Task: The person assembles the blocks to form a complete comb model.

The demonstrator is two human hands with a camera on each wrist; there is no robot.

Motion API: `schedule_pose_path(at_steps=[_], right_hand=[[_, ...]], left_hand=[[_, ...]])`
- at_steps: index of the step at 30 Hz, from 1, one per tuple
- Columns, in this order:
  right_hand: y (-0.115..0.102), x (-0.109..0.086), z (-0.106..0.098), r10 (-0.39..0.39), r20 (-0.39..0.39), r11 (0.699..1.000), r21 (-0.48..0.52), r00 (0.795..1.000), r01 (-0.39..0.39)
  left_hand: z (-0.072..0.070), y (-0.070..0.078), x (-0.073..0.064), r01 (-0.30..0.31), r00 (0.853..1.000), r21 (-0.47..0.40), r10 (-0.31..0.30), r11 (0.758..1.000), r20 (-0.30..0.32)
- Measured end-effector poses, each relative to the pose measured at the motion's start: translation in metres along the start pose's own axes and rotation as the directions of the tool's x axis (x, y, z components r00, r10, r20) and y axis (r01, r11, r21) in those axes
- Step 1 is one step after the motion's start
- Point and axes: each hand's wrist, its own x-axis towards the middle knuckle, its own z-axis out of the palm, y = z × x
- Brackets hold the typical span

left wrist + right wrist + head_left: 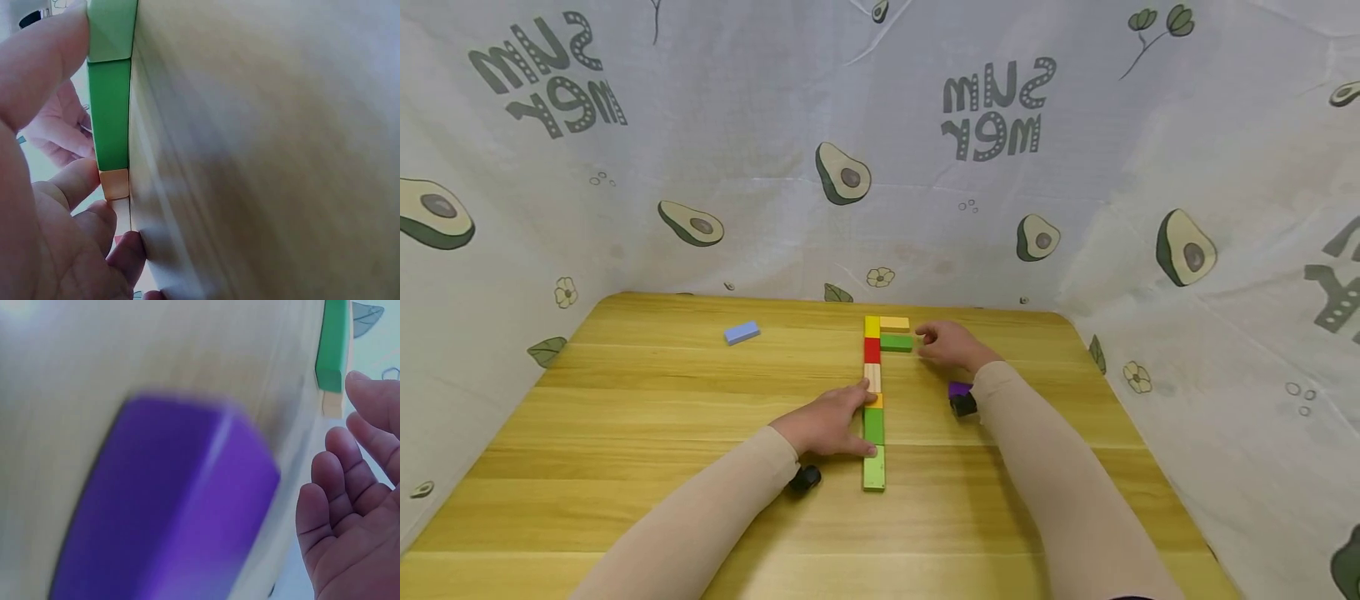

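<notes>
A straight row of wooden blocks runs away from me: light green (pixel 874 475), green (pixel 873 427), orange (pixel 876 402), plain wood (pixel 872 372), red (pixel 872 350) and yellow (pixel 872 326). My left hand (pixel 829 422) rests along its left side, thumb at the light green block and fingertips by the orange and plain ones. To the right of the row's far end, a pale orange block (pixel 895 324) and another green block (pixel 896 343) stick out sideways. Just right of these is my right hand (pixel 953 345), fingers loosely bent, holding nothing.
A purple block (pixel 958 388) lies below my right wrist, large and blurred in the right wrist view. At the far left of the wooden table (pixel 647 400) is a blue block (pixel 742 333). A patterned cloth (pixel 760 125) surrounds the table's back and sides.
</notes>
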Motion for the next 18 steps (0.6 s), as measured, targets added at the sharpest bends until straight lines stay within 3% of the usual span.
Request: schedule_pose_path(at_steps=[18], right_hand=[[0.054,-0.059,-0.023,0.005,0.01,1.0,0.006,1.0,-0.005]], left_hand=[[0.001,0.0,0.0,-0.008,1.0,-0.01,0.008,1.0,-0.003]])
